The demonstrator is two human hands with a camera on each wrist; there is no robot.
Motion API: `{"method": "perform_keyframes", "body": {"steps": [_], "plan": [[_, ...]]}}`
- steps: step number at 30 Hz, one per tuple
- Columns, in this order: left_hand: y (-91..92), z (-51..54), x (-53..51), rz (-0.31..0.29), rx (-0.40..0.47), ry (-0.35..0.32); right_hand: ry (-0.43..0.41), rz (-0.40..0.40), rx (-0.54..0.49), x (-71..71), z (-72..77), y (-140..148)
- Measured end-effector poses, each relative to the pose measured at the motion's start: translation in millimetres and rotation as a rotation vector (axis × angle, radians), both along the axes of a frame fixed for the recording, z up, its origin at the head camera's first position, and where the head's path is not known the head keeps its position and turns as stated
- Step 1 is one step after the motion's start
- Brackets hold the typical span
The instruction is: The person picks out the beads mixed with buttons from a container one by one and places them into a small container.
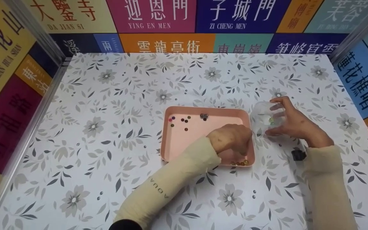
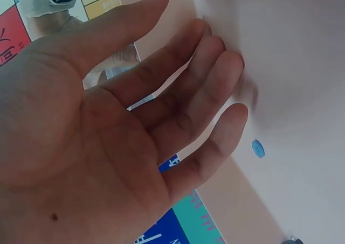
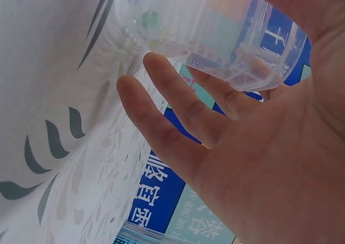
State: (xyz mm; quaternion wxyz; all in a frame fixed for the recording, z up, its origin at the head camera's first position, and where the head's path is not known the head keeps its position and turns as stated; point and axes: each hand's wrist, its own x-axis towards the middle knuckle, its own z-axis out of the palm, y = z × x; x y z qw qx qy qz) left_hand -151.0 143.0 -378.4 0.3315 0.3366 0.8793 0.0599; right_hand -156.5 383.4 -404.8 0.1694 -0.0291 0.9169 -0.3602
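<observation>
My left hand (image 1: 232, 139) is in the right part of a shallow pink tray (image 1: 165, 140). Its fingers are slightly bent, and the left wrist view shows nothing between thumb and fingers; the fingertips (image 2: 234, 66) are at the tray floor, near a blue bead (image 2: 258, 148). Small dark beads (image 1: 186, 129) lie scattered at the tray's left, a grey cluster (image 1: 204, 116) at its back, and amber beads (image 1: 242, 163) in the front right corner. My right hand (image 1: 299, 124) holds a clear plastic cup (image 1: 260, 111) upright on the table, thumb and fingers around it; green and yellowish beads (image 3: 151, 22) show at its bottom.
A small black object (image 1: 298, 155) lies near the right wrist. The floral table cover (image 1: 107, 179) spreads around the tray. Colourful panels with large characters (image 1: 168, 43) stand along the back and both sides.
</observation>
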Motion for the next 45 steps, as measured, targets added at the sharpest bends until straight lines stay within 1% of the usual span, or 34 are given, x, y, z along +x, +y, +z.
{"method": "perform_keyframes", "body": {"steps": [3,5,7,10,12,17,21,24,27,33,36,42,45], "plan": [[1.2,0.2,1.8,-0.01,0.0,-0.004,-0.008,-0.009,-0.003,1.0,-1.1,1],[2.3,0.0,3.0,-0.019,-0.008,0.005,-0.013,-0.013,-0.003,1.6,-1.6,1],[3.7,0.1,4.3,-0.036,-0.021,0.019,0.0,-0.008,-0.004,2.1,-1.9,1],[6.2,0.6,6.5,-0.045,-0.038,0.037,0.025,-0.005,-0.004,2.5,-1.4,2],[7.9,0.9,8.4,-0.037,-0.047,0.044,0.034,-0.005,-0.004,2.7,-1.0,2],[11.4,-0.9,15.7,-0.014,-0.062,0.078,-0.003,-0.014,-0.003,2.1,-1.6,2],[15.3,-3.1,19.9,-0.023,-0.071,0.098,-0.02,-0.019,-0.001,1.4,-3.0,3],[17.7,-4.4,19.9,-0.043,-0.082,0.092,-0.016,-0.017,-0.001,0.7,-3.2,3],[17.2,-2.7,20.2,-0.05,-0.089,0.068,-0.017,-0.017,-0.001,0.0,-3.1,2],[15.0,1.2,22.5,-0.003,-0.08,0.006,0.005,-0.009,-0.001,0.0,-2.6,3],[14.6,0.0,22.8,-0.004,-0.063,0.013,0.018,-0.003,-0.005,0.0,-2.3,3],[12.0,-4.6,22.0,-0.013,-0.005,0.018,0.016,0.005,0.005,-0.3,-1.2,1],[11.9,-5.9,21.7,-0.01,0.005,0.031,0.015,0.007,0.015,-1.3,-0.7,0]]}}
